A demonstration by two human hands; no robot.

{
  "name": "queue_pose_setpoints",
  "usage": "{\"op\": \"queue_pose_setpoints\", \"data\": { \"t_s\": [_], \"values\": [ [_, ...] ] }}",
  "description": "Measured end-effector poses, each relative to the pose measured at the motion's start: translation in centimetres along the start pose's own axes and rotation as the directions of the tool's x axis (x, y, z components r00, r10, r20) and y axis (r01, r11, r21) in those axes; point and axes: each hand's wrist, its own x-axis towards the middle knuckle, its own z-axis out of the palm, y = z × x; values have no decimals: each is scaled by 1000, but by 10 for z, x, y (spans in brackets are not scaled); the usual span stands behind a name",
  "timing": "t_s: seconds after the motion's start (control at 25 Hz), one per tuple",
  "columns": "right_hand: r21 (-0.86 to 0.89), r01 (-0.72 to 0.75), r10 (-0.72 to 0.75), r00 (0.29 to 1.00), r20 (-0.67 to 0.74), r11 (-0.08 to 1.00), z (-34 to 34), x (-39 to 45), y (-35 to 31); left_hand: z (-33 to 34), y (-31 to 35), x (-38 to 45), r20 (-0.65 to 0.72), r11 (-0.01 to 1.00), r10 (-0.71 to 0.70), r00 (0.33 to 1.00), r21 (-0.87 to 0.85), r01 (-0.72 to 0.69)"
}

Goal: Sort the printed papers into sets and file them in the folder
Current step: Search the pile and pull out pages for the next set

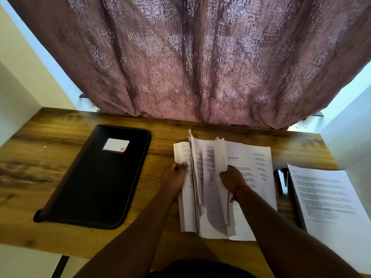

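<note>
A stack of printed papers [251, 167] lies in the middle of the wooden desk [30, 157], with several sheets lifted and fanned upright. My left hand [174, 177] pinches the leftmost raised sheets at their left edge. My right hand [230, 178] grips a few lifted sheets near the middle of the stack, curling them up. A closed black folder [96, 183] with a white label lies flat on the left of the desk. A separate printed set [329, 199] rests at the right edge.
A stapler [283, 181] lies between the middle stack and the right-hand set. A patterned mauve curtain [200, 57] hangs over the desk's far edge. White walls close in on both sides.
</note>
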Motion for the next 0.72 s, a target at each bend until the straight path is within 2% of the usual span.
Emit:
{"op": "queue_pose_setpoints", "data": {
  "t_s": [0.16,0.6,0.72],
  "values": [
    [6,-1,1,1000,2,1000,-1,0,0,-3,1,-1,12,991,61,998,118,-62],
    [9,-1,1,1000,14,1000,-2,-1,1,-5,-1,1,45,999,29,999,13,-30],
    [-4,7,-7,1000,13,1000,-4,-2,0,-11,-2,1,34,997,26,999,68,-28]
  ]
}}
